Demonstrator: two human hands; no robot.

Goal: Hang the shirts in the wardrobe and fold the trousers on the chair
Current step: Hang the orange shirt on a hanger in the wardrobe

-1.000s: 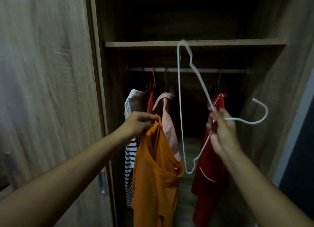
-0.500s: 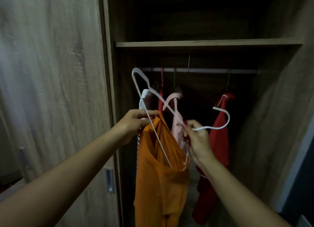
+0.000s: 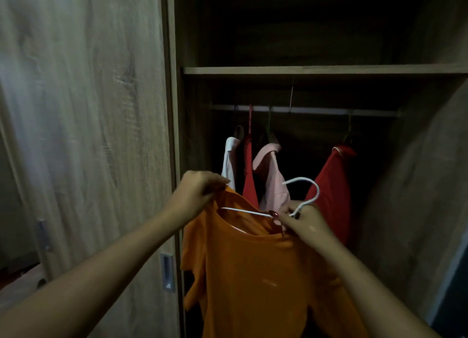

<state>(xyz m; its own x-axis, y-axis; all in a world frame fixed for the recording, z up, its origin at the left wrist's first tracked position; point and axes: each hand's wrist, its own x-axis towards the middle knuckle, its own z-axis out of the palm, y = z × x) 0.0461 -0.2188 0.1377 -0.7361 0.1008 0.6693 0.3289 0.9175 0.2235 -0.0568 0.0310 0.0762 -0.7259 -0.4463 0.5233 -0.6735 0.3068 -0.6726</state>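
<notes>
An orange shirt [image 3: 255,274] hangs in front of the open wardrobe. My left hand [image 3: 196,196] grips its left shoulder at the neckline. My right hand [image 3: 300,221] holds a white wire hanger [image 3: 307,189] at the base of its hook, and also pinches the right side of the collar. One hanger arm runs inside the neck opening toward my left hand; the rest of the hanger is hidden under the cloth. The hook points up and left, below the rail [image 3: 304,109].
On the rail hang a white striped shirt [image 3: 230,160], a red garment [image 3: 249,178], a pink shirt [image 3: 272,175] and a red shirt [image 3: 331,193] further right. A shelf [image 3: 316,70] runs above. The sliding door [image 3: 88,135] with its handle [image 3: 167,272] stands left.
The hanger went from upright outside the shirt to lying inside its neck opening. My right hand moved left and down to the collar. The view shifted right and closer.
</notes>
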